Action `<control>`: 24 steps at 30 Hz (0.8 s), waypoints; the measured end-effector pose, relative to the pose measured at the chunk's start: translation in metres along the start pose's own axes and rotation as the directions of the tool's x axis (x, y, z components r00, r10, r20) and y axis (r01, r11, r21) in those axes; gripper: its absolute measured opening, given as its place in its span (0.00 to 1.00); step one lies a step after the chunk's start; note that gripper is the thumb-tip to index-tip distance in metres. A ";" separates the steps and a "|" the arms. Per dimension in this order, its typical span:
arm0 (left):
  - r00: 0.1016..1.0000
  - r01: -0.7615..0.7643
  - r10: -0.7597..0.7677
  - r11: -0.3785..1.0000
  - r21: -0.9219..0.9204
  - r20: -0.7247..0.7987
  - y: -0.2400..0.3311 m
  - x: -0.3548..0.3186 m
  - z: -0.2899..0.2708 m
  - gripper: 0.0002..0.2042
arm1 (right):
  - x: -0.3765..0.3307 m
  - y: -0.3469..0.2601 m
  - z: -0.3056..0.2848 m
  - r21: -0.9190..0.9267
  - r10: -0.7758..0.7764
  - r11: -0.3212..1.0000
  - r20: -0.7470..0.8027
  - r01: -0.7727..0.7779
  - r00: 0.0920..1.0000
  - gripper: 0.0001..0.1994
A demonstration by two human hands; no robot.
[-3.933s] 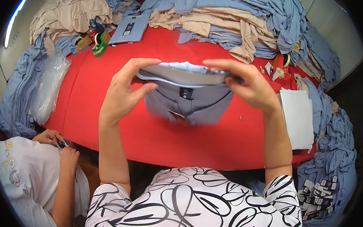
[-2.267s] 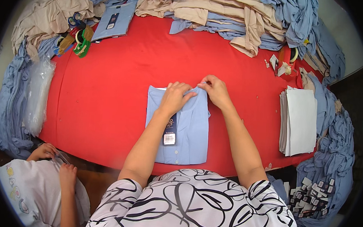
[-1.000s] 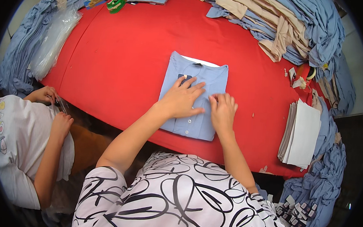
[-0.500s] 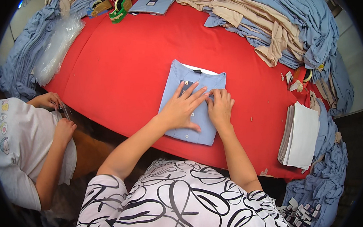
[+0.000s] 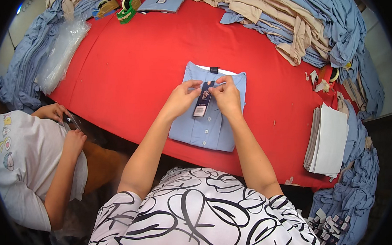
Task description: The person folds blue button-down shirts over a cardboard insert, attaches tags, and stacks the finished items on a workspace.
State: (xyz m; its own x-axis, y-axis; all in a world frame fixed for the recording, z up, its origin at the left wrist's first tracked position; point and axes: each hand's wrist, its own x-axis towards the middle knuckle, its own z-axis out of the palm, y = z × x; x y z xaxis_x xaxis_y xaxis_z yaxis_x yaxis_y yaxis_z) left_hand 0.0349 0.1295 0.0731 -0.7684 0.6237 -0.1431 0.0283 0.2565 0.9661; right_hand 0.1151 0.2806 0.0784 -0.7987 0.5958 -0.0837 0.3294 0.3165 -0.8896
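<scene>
A light blue shirt [image 5: 184,126], folded into a neat rectangle with white buttons, lies on the red-covered table. Along its collar a white edge shows behind a small dark label. On the shirt front rests a dark navy hang tag [image 5: 200,106] with a pale lower panel. The fingers of my left hand [image 5: 181,99] are closed at the tag's upper left edge. Opposite it, my right hand [image 5: 228,97] pinches at the tag's upper right edge, thumb against the tag.
Heaps of blue and beige shirts [image 5: 294,21] line the far side. Clear plastic bags [image 5: 62,55] and a tape dispenser [image 5: 127,11] lie left, beside another folded shirt [image 5: 167,0]. White card sheets [image 5: 329,138] are stacked right. A co-worker's hands [image 5: 67,122] hold clear plastic at left.
My left hand has gone from lying spread over the shirt to closed fingers at the tag. My right hand has shifted up and left to the tag, which is now uncovered.
</scene>
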 end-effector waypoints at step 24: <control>0.926 -0.109 0.256 0.886 0.450 -0.279 -0.029 0.022 -0.014 0.26 | 0.022 0.054 -0.049 -0.400 -0.415 0.868 -0.257 0.296 0.873 0.14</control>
State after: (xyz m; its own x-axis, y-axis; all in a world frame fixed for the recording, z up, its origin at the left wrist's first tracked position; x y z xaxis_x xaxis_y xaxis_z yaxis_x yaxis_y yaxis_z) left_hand 0.0080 0.1258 0.0446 -0.8825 0.4369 0.1743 0.3966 0.4918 0.7751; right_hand 0.1399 0.3473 0.0511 -0.7047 0.5778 0.4118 0.2509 0.7458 -0.6172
